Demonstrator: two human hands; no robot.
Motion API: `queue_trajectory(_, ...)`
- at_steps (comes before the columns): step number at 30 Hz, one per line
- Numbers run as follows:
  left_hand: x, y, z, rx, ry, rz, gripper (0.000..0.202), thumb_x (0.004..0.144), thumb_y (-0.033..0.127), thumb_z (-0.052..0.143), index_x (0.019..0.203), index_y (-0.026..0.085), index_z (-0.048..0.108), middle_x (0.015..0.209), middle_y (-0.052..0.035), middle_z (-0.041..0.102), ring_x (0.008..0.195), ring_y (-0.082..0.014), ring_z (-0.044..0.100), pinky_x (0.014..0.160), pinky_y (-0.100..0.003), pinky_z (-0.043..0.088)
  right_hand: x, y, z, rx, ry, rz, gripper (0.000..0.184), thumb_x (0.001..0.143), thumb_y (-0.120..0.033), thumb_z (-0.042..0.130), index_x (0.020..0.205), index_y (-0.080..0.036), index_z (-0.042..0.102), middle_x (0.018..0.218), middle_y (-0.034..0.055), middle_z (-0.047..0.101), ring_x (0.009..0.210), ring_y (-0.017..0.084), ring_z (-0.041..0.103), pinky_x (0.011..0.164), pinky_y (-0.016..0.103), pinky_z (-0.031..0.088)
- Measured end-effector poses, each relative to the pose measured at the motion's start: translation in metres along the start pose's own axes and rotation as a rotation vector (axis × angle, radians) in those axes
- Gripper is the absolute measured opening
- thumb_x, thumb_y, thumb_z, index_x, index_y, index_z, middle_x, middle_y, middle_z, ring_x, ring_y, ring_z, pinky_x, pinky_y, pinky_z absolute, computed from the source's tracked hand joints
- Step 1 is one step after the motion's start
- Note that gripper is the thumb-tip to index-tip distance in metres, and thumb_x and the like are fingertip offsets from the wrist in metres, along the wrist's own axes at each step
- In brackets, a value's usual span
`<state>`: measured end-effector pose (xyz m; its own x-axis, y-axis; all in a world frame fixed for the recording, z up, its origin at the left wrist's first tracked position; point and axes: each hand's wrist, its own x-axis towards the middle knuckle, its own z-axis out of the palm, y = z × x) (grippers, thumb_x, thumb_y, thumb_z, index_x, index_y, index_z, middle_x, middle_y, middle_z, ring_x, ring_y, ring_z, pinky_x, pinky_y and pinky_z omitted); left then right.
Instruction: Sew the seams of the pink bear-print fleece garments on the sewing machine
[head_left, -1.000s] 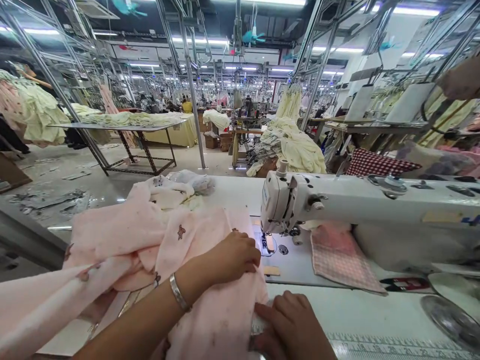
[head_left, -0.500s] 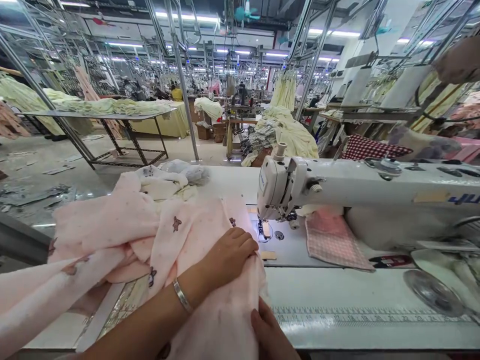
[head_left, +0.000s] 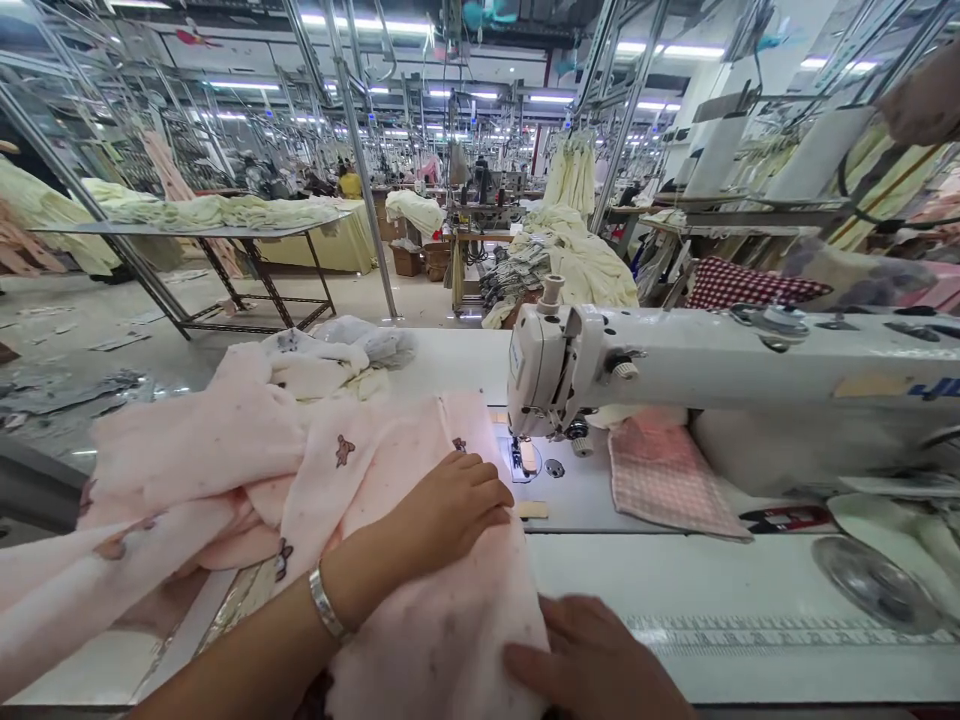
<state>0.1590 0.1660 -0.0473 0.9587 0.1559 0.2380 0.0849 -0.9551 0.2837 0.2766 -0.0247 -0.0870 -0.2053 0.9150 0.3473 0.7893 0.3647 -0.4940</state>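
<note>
Soft pale-pink fabric point(head_left: 420, 600) with small printed brown animals lies in folds over the left side of the sewing table, its right edge beside the sewing machine's point(head_left: 551, 370) presser foot point(head_left: 523, 457). On top of it rests my left hand point(head_left: 454, 505), a silver bangle at the wrist, its fingers bent and closed on the fabric edge just left of the foot; the thumb is hidden. Nearer to me, my right hand point(head_left: 592, 655) grips the same edge, thumb above the cloth and fingers at its right side. The fabric lies outside the needle area.
Right of the needle, a pink checked cloth piece point(head_left: 675, 475) lies under the machine arm. Red-handled snips point(head_left: 791, 518) and a round metal dish point(head_left: 874, 580) are farther right. A ruler strip point(head_left: 720, 635) runs along the front. Yellow garments point(head_left: 577, 260) are piled behind.
My right hand has moved right and shows more fully, with the near fabric edge drawn rightward. My left hand stays at nearly the same spot on the cloth. The view has shifted slightly.
</note>
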Motion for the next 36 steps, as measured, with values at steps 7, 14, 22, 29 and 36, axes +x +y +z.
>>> queue_trajectory(7, 0.025, -0.002, -0.007, 0.077, -0.152, -0.183, 0.013, 0.087, 0.018, 0.054, 0.078, 0.019, 0.064, 0.078, -0.0008, 0.064, 0.078, -0.0179, 0.055, 0.075, -0.033, 0.039, 0.012, 0.017, -0.002, -0.168, 0.083, -0.149, 0.027, 0.095, -0.018, 0.027, 0.090, -0.022, 0.053, 0.072, -0.0001, 0.064, 0.073, 0.013, 0.059, 0.069, 0.026, 0.041)
queue_trajectory(14, 0.034, 0.011, 0.010, 0.197, -0.139, -0.267, 0.018, 0.089, 0.015, 0.048, 0.080, 0.016, 0.063, 0.091, -0.0091, 0.060, 0.094, -0.0270, 0.051, 0.082, -0.044, 0.037, 0.009, 0.021, -0.001, -0.153, 0.047, -0.108, 0.028, 0.096, -0.025, 0.032, 0.090, -0.026, 0.059, 0.070, -0.0002, 0.059, 0.071, 0.015, 0.057, 0.063, 0.026, 0.043)
queue_trajectory(22, 0.000, 0.031, 0.034, 0.181, -0.163, -0.232, 0.028, 0.091, 0.019, 0.044, 0.117, 0.011, 0.051, 0.127, -0.0147, 0.052, 0.120, -0.0298, 0.043, 0.097, -0.049, 0.036, 0.014, 0.033, -0.015, -0.090, -0.031, 0.089, 0.009, 0.085, -0.026, 0.054, 0.078, -0.027, 0.059, 0.069, -0.0025, 0.059, 0.071, 0.015, 0.057, 0.063, 0.024, 0.049)
queue_trajectory(29, 0.002, -0.003, 0.033, 0.015, -0.087, -0.163, 0.038, 0.094, 0.035, 0.042, 0.129, 0.019, 0.041, 0.135, -0.0095, 0.046, 0.128, -0.0246, 0.035, 0.107, -0.053, 0.024, 0.040, 0.048, -0.032, -0.283, -0.023, -0.199, 0.028, 0.091, -0.016, 0.037, 0.092, -0.028, 0.062, 0.074, -0.0021, 0.063, 0.068, 0.011, 0.056, 0.090, 0.038, 0.045)
queue_trajectory(36, 0.012, -0.009, 0.022, -0.021, -0.063, -0.124, 0.036, 0.092, 0.033, 0.046, 0.126, 0.021, 0.043, 0.128, -0.0095, 0.049, 0.123, -0.0242, 0.041, 0.106, -0.051, 0.027, 0.035, 0.064, -0.019, -0.293, 0.019, -0.115, 0.020, 0.094, -0.027, 0.042, 0.089, -0.027, 0.062, 0.075, -0.0017, 0.066, 0.072, 0.012, 0.063, 0.086, 0.031, 0.051)
